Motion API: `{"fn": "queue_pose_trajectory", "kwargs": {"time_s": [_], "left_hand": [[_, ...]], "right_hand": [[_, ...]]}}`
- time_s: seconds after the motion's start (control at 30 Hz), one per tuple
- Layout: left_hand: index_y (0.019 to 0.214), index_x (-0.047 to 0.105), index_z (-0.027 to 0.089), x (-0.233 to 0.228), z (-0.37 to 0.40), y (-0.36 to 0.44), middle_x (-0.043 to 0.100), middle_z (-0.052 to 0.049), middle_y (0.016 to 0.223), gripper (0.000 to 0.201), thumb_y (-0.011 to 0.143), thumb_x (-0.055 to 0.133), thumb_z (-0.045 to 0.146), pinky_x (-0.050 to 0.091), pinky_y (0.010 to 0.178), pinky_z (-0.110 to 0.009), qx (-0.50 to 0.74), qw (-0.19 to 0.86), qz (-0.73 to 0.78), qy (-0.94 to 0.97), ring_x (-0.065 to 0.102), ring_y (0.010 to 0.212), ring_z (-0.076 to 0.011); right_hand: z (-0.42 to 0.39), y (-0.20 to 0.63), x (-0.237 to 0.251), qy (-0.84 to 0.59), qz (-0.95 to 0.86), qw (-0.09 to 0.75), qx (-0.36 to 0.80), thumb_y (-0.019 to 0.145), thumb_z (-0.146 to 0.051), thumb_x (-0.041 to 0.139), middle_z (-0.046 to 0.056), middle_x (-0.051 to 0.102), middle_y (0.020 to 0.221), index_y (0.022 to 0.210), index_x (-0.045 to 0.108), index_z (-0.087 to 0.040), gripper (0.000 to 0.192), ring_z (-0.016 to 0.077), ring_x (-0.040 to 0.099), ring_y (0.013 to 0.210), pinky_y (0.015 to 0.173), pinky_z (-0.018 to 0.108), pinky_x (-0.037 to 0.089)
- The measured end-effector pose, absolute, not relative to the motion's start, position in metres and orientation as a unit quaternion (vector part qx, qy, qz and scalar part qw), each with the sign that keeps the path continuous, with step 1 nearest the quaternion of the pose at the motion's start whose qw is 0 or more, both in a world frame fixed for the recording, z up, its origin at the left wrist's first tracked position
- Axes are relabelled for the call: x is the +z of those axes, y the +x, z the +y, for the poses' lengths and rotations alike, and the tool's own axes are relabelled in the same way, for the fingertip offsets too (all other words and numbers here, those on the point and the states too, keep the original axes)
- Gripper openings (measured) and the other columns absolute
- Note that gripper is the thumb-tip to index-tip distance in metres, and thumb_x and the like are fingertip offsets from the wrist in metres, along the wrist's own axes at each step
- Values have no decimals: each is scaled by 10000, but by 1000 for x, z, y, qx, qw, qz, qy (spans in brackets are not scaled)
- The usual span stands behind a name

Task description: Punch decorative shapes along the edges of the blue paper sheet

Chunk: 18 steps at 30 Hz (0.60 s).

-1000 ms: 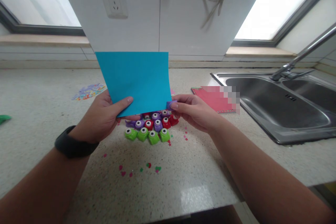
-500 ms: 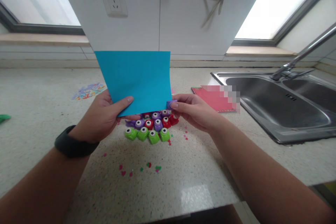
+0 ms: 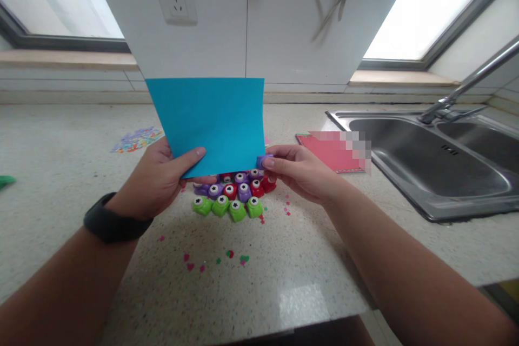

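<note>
A blue sheet of paper point(image 3: 213, 119) is held up by my left hand point(image 3: 162, 178), its thumb on the front and the other fingers behind. My right hand point(image 3: 298, 170) pinches a purple craft punch point(image 3: 264, 161) at the sheet's lower right corner. Whether the paper's edge sits inside the punch's slot I cannot tell. Below the sheet, several more craft punches stand in rows on the counter: green ones point(image 3: 237, 211) in front, red ones point(image 3: 257, 189) and purple ones point(image 3: 244, 192) behind. The paper hides some of the back row.
Small paper cutouts point(image 3: 190, 266) lie scattered on the speckled counter point(image 3: 162, 303). A heap of pastel cutouts point(image 3: 135, 139) is at the left, and a red card point(image 3: 328, 154) lies by the steel sink point(image 3: 405, 167). Something green point(image 3: 6, 180) shows at the left edge.
Hardly anything differs. Both hands keep their hold on the paper and the punch, with only a tiny shift of the sheet.
</note>
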<state>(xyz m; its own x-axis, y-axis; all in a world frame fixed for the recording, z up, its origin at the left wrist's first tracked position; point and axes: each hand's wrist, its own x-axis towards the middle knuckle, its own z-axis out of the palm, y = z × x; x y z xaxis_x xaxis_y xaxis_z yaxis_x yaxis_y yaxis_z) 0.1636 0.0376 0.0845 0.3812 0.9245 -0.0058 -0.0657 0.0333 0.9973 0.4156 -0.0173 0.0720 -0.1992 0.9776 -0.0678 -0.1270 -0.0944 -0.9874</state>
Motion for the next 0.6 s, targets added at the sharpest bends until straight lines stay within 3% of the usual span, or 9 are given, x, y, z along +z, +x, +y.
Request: {"fn": "queue_pose_trajectory", "kwargs": {"time_s": [0.6], "left_hand": [[1427, 535, 267, 87, 37, 165, 606, -90, 1389, 615, 848, 741, 289, 676, 746, -409, 407, 611, 387, 558, 732, 944, -288]], "right_hand": [[-17, 416, 70, -433, -499, 463, 591, 813, -380, 784, 63, 642, 883, 919, 710, -141, 272, 133, 577, 769, 729, 295, 479]]}}
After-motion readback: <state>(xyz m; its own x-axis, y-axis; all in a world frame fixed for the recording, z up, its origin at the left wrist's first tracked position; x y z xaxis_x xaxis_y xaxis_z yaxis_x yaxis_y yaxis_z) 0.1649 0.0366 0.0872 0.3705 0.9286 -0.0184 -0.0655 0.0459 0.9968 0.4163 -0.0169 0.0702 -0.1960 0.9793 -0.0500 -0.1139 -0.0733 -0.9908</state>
